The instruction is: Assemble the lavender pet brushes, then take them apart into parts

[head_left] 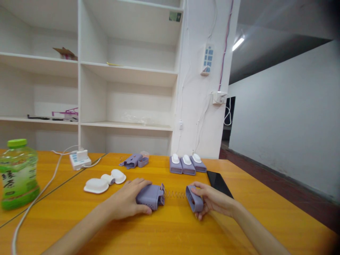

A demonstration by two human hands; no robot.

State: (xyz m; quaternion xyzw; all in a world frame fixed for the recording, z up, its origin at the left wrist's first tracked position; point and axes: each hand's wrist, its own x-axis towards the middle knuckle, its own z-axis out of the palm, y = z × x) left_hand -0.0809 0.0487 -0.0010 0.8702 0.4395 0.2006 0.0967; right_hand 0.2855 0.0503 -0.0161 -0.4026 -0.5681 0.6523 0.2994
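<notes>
My left hand (pixel 135 198) is closed around a purple plastic housing (pixel 150 196) that lies on the table, its open end facing right. Between thumb and fingers, my right hand (pixel 205 200) grips a purple ring-shaped cap (pixel 194 199), tilted with its hollow side toward the housing. A thin coil spring (pixel 175 194) stretches across the gap between the two parts. Whether the spring is fixed at either end, I cannot tell. White rounded plastic pieces (pixel 97 185) lie beyond my left forearm.
Three purple boxes with white tops (pixel 186 166) stand at the back, near a black phone (pixel 219 183). More purple parts (pixel 133 161) lie at the back middle. At left are a green-capped bottle (pixel 20 173), a power strip (pixel 79 161) and a white cable (pixel 50 184).
</notes>
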